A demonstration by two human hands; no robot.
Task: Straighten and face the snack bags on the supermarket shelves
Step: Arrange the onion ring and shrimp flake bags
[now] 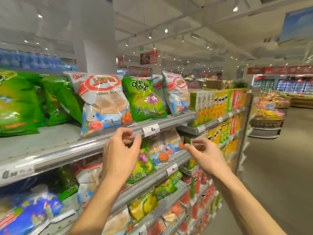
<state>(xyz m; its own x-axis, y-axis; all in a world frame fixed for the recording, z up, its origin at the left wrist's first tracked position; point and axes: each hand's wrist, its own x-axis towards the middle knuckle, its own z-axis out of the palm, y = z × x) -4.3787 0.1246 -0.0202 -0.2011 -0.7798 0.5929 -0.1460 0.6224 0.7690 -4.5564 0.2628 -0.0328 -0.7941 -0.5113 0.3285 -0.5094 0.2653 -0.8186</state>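
On the top shelf (67, 148) a white shrimp-flavour bag (103, 102) stands tilted, its lower edge over the shelf lip. Right of it stands a green onion-ring bag (144, 99), then another white shrimp bag (176, 94). Large green bags (18, 102) lean at the far left. My left hand (121, 150) hovers just under the top shelf's front rail, fingers loosely curled, holding nothing. My right hand (205, 155) is spread and empty in front of the second shelf, near a white shrimp bag (166, 146) and a green bag (144, 165) there.
Yellow and pink boxed snacks (218, 104) fill the shelves to the right up to the shelf end. Price tags (150, 129) clip to the rails. Lower shelves hold blue, yellow and red bags. The aisle floor (274, 175) opens to the right, with produce displays beyond.
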